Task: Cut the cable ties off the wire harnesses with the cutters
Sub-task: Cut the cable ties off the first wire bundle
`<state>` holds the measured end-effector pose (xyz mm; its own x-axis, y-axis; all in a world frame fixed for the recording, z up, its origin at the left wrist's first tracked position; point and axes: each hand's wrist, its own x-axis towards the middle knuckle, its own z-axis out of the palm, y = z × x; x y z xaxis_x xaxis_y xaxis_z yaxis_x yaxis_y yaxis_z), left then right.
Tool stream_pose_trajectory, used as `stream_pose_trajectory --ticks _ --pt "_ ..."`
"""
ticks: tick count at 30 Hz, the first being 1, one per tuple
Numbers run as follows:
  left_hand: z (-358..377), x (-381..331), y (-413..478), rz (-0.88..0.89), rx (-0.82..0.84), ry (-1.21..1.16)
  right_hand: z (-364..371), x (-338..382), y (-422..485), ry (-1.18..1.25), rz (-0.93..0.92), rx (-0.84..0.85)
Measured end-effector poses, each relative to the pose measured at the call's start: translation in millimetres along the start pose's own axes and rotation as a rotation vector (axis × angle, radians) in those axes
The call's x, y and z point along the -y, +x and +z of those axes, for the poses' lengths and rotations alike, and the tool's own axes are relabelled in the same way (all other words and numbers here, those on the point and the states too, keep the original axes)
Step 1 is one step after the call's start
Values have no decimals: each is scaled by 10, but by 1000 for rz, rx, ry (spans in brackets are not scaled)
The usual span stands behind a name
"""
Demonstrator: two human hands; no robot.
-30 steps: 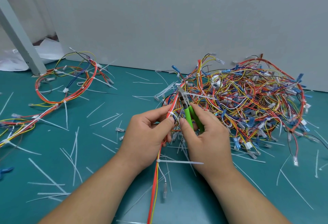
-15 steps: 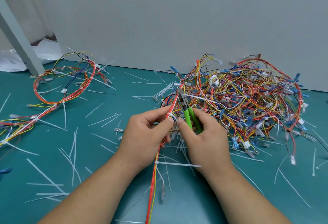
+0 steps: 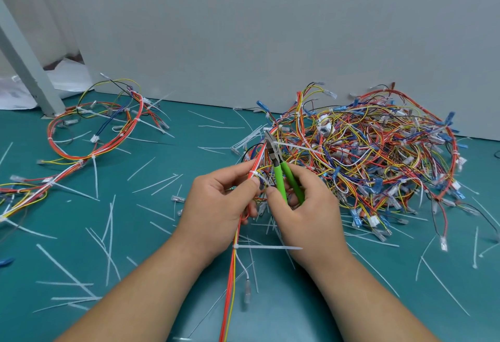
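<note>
Very little has moved in the last second: both hands stay in the same spot over the near middle of the table [image 3: 162, 274], and the cutters [image 3: 280, 182] still point up and away towards the pile.

The left hand [image 3: 216, 206] pinches a thin harness [image 3: 230, 287] of red, white and yellow wires between thumb and forefinger, right at a white cable tie [image 3: 254, 174] that wraps it. From that pinch the harness runs down between the two wrists and off the bottom edge of the view. Lower on the same harness sits a second tie [image 3: 267, 247], uncut, its long tail sticking out sideways under the right wrist.

The right hand [image 3: 305, 214] curls round the green handles of the cutters, the thumb on the left handle and the fingers wrapped round the right one. The handles stand a little apart. The metal nose reaches up beside the held wires, close to a white tie tail at the edge of the pile; I cannot tell whether the blades touch it.

A big tangled pile of harnesses [image 3: 378, 152] lies to the right against the grey wall [image 3: 270, 30]. A looped harness [image 3: 121, 138] lies well apart on the left, near a slanted grey post [image 3: 27, 68]. Loose cut ties [image 3: 65, 270] lie scattered over the green table.
</note>
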<state>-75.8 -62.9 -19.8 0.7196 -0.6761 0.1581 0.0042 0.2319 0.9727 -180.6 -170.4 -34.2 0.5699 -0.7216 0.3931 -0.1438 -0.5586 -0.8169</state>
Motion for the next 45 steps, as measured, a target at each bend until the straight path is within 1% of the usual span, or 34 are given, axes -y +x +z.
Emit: stream_pose_trajectory --ticks 3,9,12,15,21,25,40,45 --pt "-3 0 -1 -4 1 2 -1 -13 3 -10 -26 10" --pt "-8 2 5 -12 -3 -2 -13 0 -4 -92 -169 5" --pt "-4 -4 4 -16 -5 -8 -16 -2 3 -107 -194 11" --pt "-4 -10 5 -21 -9 -15 -9 -13 8 -94 -183 11" --pt "-2 -5 11 -31 -22 -30 17 -26 16 -31 -97 20" --pt "-9 -4 7 -33 -7 -33 24 -37 15 -34 -89 49" --pt "0 -27 5 -28 5 -45 -1 -29 18 -45 -132 65" --pt "8 -37 1 -33 7 -53 5 -42 8 -26 -98 62"
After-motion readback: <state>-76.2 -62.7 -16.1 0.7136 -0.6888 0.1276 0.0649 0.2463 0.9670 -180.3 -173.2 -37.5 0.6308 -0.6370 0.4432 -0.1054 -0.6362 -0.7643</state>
